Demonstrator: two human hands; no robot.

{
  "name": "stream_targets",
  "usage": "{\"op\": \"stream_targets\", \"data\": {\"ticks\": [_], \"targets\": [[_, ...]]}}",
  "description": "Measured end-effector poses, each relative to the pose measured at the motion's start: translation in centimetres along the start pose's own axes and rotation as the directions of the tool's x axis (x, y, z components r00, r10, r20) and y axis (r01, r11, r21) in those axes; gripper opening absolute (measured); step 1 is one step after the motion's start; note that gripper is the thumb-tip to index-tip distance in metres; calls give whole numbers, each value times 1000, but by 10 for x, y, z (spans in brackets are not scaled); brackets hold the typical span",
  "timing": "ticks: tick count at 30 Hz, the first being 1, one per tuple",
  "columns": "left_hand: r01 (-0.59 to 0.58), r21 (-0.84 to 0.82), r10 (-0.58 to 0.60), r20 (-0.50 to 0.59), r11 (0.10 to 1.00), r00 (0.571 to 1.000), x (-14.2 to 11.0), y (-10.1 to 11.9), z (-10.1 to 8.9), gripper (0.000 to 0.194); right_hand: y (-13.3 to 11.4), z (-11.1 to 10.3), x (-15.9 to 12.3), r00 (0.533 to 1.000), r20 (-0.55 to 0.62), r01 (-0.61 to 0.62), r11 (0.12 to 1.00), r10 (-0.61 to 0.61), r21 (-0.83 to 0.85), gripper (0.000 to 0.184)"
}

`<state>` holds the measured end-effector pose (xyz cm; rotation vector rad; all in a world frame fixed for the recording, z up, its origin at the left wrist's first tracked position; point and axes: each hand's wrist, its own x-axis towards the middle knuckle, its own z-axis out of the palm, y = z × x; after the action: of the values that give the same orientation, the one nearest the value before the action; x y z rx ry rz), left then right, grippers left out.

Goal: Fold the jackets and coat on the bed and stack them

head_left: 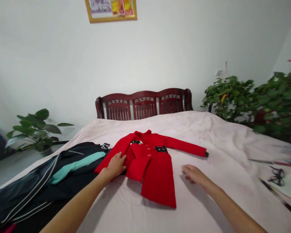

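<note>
A red long-sleeved coat [155, 171] with black patches and round buttons lies spread on the bed, its collar toward the headboard. My left hand [115, 165] rests on the coat's sleeve and front at its left side, pressing on the cloth without visibly gripping it. My right hand [192, 174] lies on the pale pink bedsheet [232, 145] beside the coat's hem, holding nothing, its fingertips a short way from the red cloth. A black garment with a teal panel [70, 171] lies against the coat's left side.
A dark wooden headboard [144, 103] stands at the far end of the bed. Leafy potted plants [252, 100] fill the right side, with another plant [36, 131] at the left. Dark eyeglasses [277, 176] and thin strips lie near the bed's right side.
</note>
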<state>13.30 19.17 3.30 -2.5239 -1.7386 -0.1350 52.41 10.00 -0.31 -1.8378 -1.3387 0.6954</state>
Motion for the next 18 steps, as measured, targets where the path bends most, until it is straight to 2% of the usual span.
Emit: {"op": "stream_targets", "data": {"ticks": [1,2,4,6,9,10,12,15,17,18], "targets": [[8,15,-8,0,1000,1000,-9,0,4,64,9,14,-9,985,116,-146,981,131,127,29],[-3,23,3,1,1000,1000,-17,0,8,69,15,26,-16,961,206,-233,943,185,240,31],[-45,23,45,13,999,999,-27,-1,14,79,14,44,-28,921,327,-337,854,211,396,35],[-49,27,49,10,998,999,-31,-1,23,82,1,57,-37,916,386,-318,788,110,527,39],[18,64,-13,-77,998,997,-28,2,35,77,-22,75,-51,901,419,-255,641,-114,724,48],[34,68,-26,-117,997,993,-24,3,37,72,-27,80,-54,891,428,-267,587,-152,765,51],[64,41,-56,-179,997,982,-16,7,37,53,-34,90,-57,876,465,-347,504,-126,791,50],[88,-28,-92,-206,996,974,0,9,22,26,-41,88,-47,854,519,-483,413,30,772,39],[74,-59,-85,-211,995,974,11,7,2,22,-50,69,-31,868,487,-483,393,97,783,33],[68,-73,-82,-222,995,972,16,4,-10,24,-56,55,-21,895,436,-436,403,98,805,31]]}}
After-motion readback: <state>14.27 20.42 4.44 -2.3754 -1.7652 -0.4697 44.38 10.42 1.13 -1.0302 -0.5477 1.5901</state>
